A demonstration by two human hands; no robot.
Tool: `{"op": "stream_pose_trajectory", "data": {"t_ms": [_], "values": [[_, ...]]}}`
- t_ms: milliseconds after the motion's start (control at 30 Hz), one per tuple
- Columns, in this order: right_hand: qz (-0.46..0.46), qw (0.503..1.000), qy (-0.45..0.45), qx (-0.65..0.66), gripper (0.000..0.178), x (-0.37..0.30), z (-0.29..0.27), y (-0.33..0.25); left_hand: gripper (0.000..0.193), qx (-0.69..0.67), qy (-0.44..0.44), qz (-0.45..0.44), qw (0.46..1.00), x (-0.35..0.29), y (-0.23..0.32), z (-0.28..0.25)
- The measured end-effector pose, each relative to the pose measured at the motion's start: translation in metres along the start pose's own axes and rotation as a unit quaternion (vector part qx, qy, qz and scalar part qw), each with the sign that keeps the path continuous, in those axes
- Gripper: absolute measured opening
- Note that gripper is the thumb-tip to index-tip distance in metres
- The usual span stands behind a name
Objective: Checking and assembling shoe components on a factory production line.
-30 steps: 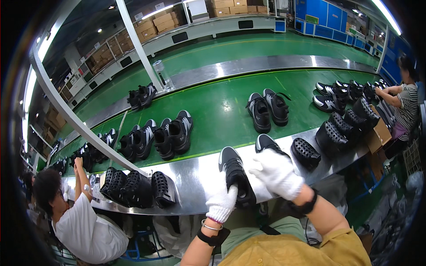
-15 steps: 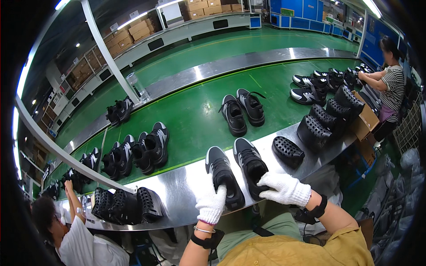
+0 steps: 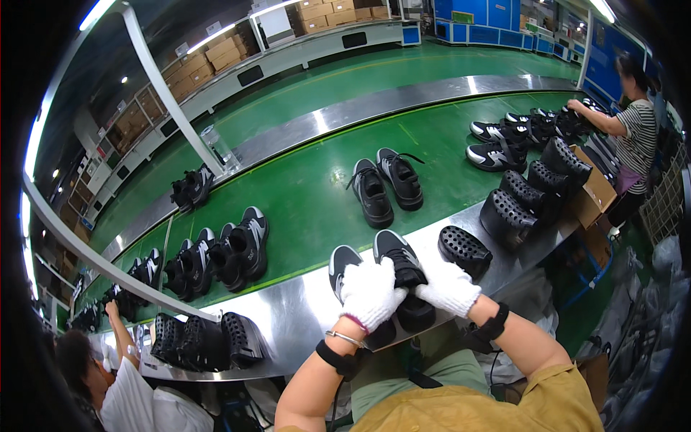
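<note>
A pair of black sneakers with grey toes lies on the metal ledge in front of me, toes pointing away. My left hand (image 3: 372, 294), in a white knit glove, reaches across the left sneaker (image 3: 345, 259) and hides its middle. Its fingers close on the near side of the right sneaker (image 3: 397, 250), around the opening. From the other side, my right hand (image 3: 448, 288), gloved alike, grips that sneaker's collar with bent fingers. The fingertips of both hands are partly hidden. A black perforated shoe form (image 3: 464, 250) sits just beyond my right hand.
Another sneaker pair (image 3: 385, 189) stands on the green belt (image 3: 309, 209). More sneakers (image 3: 237, 248) are at left. Perforated forms (image 3: 511, 212) and a cardboard box (image 3: 592, 189) stand right, more forms (image 3: 205, 342) left. A white post (image 3: 165, 93) rises at left. Co-workers (image 3: 633, 137) flank me.
My left hand has moved right, from the left sneaker's heel onto the right sneaker. My right hand has shifted slightly up along its collar. Sneakers on the belt have drifted slightly left.
</note>
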State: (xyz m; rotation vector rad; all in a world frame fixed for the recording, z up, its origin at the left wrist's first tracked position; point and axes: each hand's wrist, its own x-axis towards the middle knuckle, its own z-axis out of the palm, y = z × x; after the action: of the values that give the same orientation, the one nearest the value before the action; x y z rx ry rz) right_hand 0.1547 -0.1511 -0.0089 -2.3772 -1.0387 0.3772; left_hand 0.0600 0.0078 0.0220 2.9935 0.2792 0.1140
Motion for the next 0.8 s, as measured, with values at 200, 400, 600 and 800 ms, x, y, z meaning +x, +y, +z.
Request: {"op": "stream_pose_trajectory", "data": {"t_ms": [200, 400, 600, 800], "values": [[-0.001, 0.989, 0.100, -0.104, 0.022, 0.016, 0.016, -0.005, 0.033, -0.011, -0.018, 0.007, 1.000, 0.004, -0.002, 0.015], [-0.036, 0.998, 0.047, 0.009, 0.046, -0.001, -0.003, 0.013, 0.043, -0.038, -0.034, -0.002, 0.999, -0.002, -0.010, 0.010], [0.017, 0.974, 0.111, 0.196, 0.045, -0.057, -0.040, 0.004, 0.057, -0.289, 0.234, -0.084, 0.925, -0.052, -0.055, 0.007], [-0.174, 0.984, 0.001, -0.028, 0.046, -0.070, -0.003, -0.029, 0.056, -0.447, 0.290, -0.300, 0.791, -0.094, -0.052, 0.052]]}}
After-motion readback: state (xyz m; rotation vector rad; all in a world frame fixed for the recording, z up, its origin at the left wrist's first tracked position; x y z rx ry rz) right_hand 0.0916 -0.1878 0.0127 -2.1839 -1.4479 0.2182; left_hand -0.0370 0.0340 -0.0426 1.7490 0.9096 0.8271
